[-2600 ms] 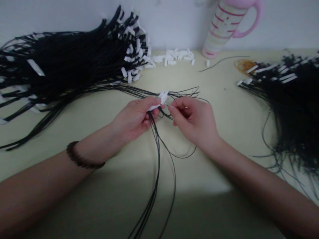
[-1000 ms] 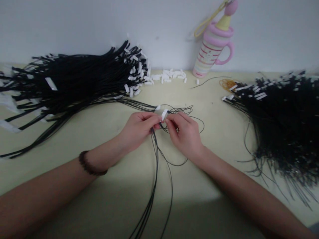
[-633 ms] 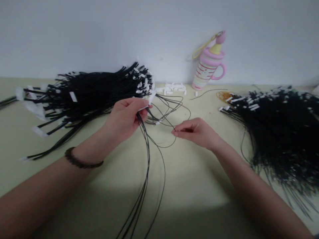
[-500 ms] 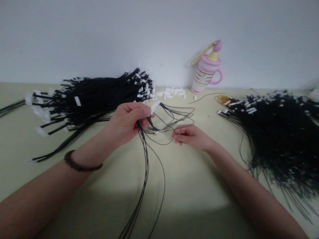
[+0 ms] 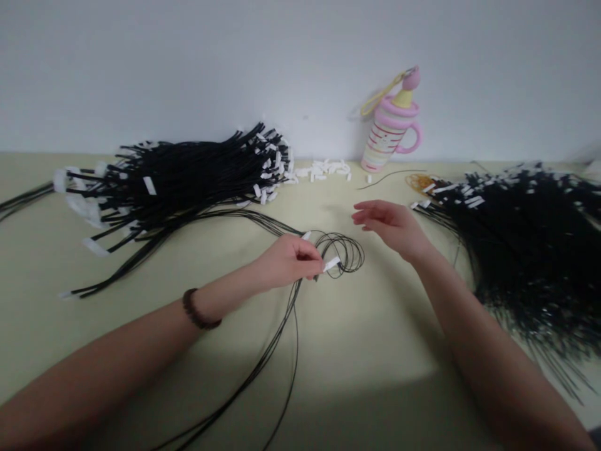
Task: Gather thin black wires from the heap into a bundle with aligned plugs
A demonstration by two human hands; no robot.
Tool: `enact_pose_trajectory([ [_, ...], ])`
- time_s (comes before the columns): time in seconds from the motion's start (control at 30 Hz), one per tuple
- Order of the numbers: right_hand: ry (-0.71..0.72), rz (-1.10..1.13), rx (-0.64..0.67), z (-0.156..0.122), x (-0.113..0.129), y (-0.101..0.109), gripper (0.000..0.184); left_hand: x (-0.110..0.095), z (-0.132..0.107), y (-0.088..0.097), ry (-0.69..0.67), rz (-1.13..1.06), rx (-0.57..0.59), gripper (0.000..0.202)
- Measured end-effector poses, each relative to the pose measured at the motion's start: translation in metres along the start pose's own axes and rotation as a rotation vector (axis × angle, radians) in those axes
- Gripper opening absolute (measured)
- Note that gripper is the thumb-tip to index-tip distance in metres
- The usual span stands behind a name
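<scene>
Over the cream tabletop [image 5: 188, 369] | I logged: left hand [image 5: 287, 262] curled nearly shut, gripping thin black cords [image 5: 350, 245] beside a white tag [image 5: 331, 264] | right hand [image 5: 389, 227] open, raised, empty, well apart from cords | cords coiled just past left fingertips
</scene>
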State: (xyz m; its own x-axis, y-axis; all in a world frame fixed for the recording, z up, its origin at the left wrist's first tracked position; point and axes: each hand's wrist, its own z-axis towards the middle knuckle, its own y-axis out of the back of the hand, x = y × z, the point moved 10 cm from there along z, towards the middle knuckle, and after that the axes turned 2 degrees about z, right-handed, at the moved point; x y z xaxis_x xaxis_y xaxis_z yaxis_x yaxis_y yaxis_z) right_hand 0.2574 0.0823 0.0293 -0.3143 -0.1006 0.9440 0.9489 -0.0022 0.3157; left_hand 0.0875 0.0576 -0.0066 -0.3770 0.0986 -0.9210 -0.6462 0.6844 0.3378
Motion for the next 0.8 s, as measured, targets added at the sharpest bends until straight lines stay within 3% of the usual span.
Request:
enact_pose_trajectory([
  [0.1, 0.102, -0.082, 0.042, -0.012, 0.039, -0.011, 0.030, -0.001, -0.004, -0.022, -0.046, -0.052, 0.125, 0.013],
  [0.2, 0.180, -0.235, 0.205, -0.033, 0.076, -0.037, 0.025, -0.007, -0.009, -0.038, -0.089, -0.109, 0.231, 0.010],
  [0.27, 0.222, -0.381, 0.291, -0.049, 0.095, -0.053, 0.019, -0.007, -0.009, -0.037, -0.091, -0.120, 0.210, 0.010],
  [0.37, 0.249, -0.481, 0.319, -0.067, 0.110, -0.066, 0.012, 0.000, -0.003, -0.024, -0.037, -0.165, 0.087, 0.014],
  [0.43, 0.193, -0.447, 0.321, -0.075, 0.104, -0.073, 0.011, 0.005, 0.000, -0.017, 0.009, -0.216, 0.014, 0.017],
  [0.57, 0.076, -0.456, 0.271, -0.085, 0.071, -0.088, 0.017, 0.009, 0.002, -0.011, 0.030, -0.223, -0.071, 0.017],
  [0.8, -0.039, -0.329, 0.141, -0.087, 0.024, -0.100, 0.021, 0.017, 0.002, -0.011, 0.074, -0.416, -0.128, 0.016],
])
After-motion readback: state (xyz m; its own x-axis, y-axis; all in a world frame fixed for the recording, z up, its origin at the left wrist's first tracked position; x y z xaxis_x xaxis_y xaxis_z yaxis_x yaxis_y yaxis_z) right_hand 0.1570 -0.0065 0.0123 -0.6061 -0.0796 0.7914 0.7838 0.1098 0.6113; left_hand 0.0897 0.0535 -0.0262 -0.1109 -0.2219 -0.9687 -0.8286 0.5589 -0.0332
